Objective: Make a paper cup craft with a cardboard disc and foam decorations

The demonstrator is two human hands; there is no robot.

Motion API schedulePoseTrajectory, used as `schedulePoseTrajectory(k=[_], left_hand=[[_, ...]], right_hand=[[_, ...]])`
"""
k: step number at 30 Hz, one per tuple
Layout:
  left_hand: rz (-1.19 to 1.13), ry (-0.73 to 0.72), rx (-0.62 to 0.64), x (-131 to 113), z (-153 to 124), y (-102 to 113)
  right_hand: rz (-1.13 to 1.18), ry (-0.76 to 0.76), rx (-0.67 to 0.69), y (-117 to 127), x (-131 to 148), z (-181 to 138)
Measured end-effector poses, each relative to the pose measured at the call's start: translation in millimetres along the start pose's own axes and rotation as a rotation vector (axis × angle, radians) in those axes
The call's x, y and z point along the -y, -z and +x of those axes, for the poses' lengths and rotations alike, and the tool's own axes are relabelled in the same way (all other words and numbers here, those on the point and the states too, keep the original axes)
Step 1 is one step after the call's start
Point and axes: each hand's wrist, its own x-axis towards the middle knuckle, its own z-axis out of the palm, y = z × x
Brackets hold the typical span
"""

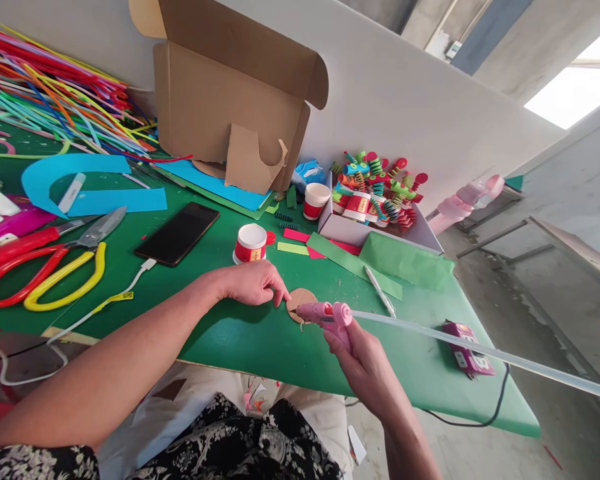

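While right hand [367,363] is clamped around pink glue gun [325,316], its nozzle sits over the brown card disc [298,301] just ahead. Left hand [253,282] lies loosely curled, fingertips pinning the disc's edge. Paper cup [251,243] stands just beyond left hand; clear glue stick [480,350] trails from gun.

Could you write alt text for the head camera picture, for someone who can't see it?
At a green table, the right hand holds a pink glue gun with its tip at a brown card disc, which the left hand pins with a fingertip. Around them lie a paper cup, a phone, scissors and a cardboard box.
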Motion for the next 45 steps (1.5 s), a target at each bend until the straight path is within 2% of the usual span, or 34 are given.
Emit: schedulePoseTrajectory(k=[12, 32, 40, 45], left_hand=[[0.001, 0.007, 0.014, -2.7, -0.6, 1.5], [0.005, -0.001, -0.007, -1.3, -0.5, -0.3], [-0.007, -0.001, -0.005, -2.6, -0.9, 0.8], [-0.025, 0.015, 0.019, 2.3, 0.1, -0.6]], right_hand=[[-0.021, -0.041, -0.009, -0.7, -0.6, 0.8], [0.018, 0.005, 0.002, 5.8, 2.9, -0.9], [0.109, -0.102, -0.118, 8.1, -22.4, -22.5], [0.082, -0.120, -0.127, 7.4, -26.6, -28.7]])
